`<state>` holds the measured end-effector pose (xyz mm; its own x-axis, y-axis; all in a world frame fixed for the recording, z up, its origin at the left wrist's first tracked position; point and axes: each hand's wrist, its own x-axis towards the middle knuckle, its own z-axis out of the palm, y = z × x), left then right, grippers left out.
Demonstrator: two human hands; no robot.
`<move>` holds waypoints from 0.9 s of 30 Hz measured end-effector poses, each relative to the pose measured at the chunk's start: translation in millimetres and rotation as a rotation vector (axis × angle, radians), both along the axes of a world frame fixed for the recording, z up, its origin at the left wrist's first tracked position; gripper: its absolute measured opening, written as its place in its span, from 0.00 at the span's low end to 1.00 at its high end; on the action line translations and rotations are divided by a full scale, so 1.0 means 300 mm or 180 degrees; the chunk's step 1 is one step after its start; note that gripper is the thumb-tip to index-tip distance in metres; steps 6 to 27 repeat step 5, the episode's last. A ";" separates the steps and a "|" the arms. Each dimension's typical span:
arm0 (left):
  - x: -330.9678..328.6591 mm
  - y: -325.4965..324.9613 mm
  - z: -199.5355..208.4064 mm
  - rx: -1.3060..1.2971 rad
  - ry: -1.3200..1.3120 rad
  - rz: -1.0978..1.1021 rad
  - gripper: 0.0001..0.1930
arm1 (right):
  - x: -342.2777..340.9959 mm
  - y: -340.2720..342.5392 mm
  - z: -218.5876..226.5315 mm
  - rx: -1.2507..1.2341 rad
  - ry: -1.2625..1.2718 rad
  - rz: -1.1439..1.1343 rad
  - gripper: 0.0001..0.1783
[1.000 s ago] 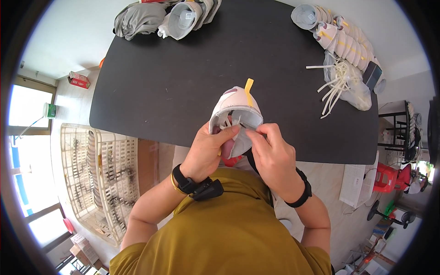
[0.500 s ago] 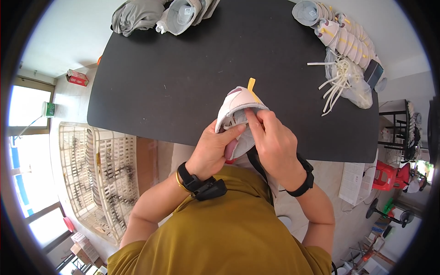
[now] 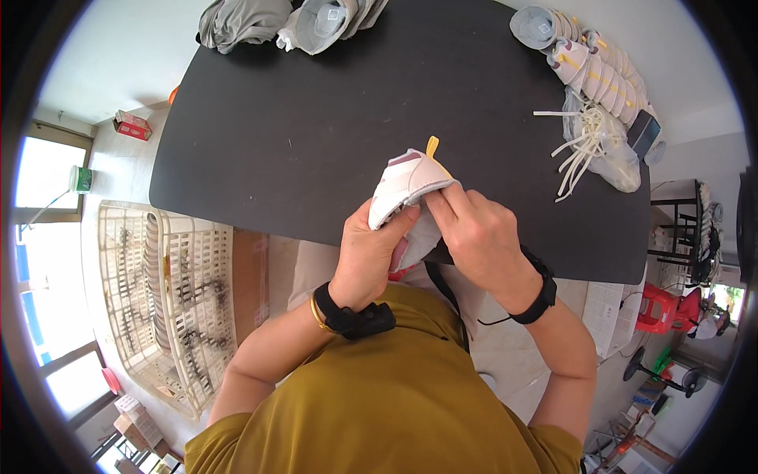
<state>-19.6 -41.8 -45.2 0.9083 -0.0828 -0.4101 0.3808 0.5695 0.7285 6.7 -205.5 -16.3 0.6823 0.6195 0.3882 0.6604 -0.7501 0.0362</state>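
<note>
A white shoe upper (image 3: 410,182) with a yellow pull loop, mauve patches and a grey lining is held over the near edge of the black table. My left hand (image 3: 369,254) is closed around its left side, the thumb at the opening. On the right side, my right hand (image 3: 478,235) grips the collar, with fingers reaching into the opening. Those fingertips are hidden inside the upper, as is most of its interior.
The black table (image 3: 332,118) carries stacked shoe uppers (image 3: 606,88) and a plastic bag of cream laces (image 3: 592,136) at the far right. Grey uppers (image 3: 320,25) lie at the far left. A cream plastic crate (image 3: 170,300) stands left, below the table.
The shoe upper has tilted, so its opening shows less and its outer side more. My right hand has shifted slightly right, its fingers bent further over the collar.
</note>
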 end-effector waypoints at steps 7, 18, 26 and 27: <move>0.011 0.002 -0.002 0.0199 0.0110 -0.0047 0.10 | 0.005 0.018 0.000 0.0185 0.0149 -0.0060 0.20; 0.011 0.002 -0.002 0.0199 0.0110 -0.0047 0.10 | 0.005 0.018 0.000 0.0185 0.0149 -0.0060 0.20; 0.011 0.002 -0.002 0.0199 0.0110 -0.0047 0.10 | 0.005 0.018 0.000 0.0185 0.0149 -0.0060 0.20; 0.011 0.002 -0.002 0.0199 0.0110 -0.0047 0.10 | 0.005 0.018 0.000 0.0185 0.0149 -0.0060 0.20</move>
